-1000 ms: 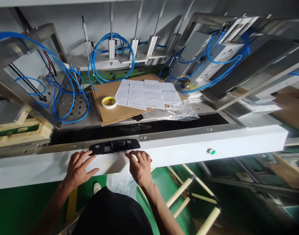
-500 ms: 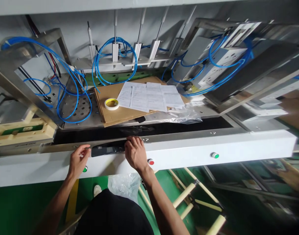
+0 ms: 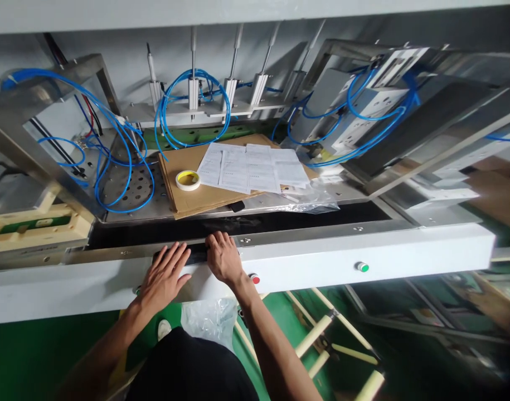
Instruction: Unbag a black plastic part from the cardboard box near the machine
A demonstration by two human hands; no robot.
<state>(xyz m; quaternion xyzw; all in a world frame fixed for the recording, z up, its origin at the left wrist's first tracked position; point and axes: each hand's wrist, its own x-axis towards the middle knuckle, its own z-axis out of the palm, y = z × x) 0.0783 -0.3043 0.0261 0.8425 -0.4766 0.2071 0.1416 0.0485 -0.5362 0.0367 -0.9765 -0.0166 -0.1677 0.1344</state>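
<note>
A black panel piece (image 3: 197, 253) sits in the top face of the white machine beam (image 3: 363, 250), mostly covered by my hands. My left hand (image 3: 165, 274) lies flat on it with fingers spread, so it is open. My right hand (image 3: 222, 257) presses on the panel's right end with fingers bent down over the far edge. A red button (image 3: 255, 279) shows just right of my right wrist, and a green button (image 3: 362, 267) sits farther right on the beam.
Behind the beam lies a dark belt (image 3: 321, 214). Cardboard sheets (image 3: 183, 197) carry a yellow tape roll (image 3: 188, 180) and printed papers (image 3: 250, 167). Blue air hoses (image 3: 112, 150) hang left and right. A clear plastic bag (image 3: 210, 317) lies on the green floor below.
My left hand has moved right from the beam's front onto the black panel and spread flat. My right hand has stayed on the panel's right end.
</note>
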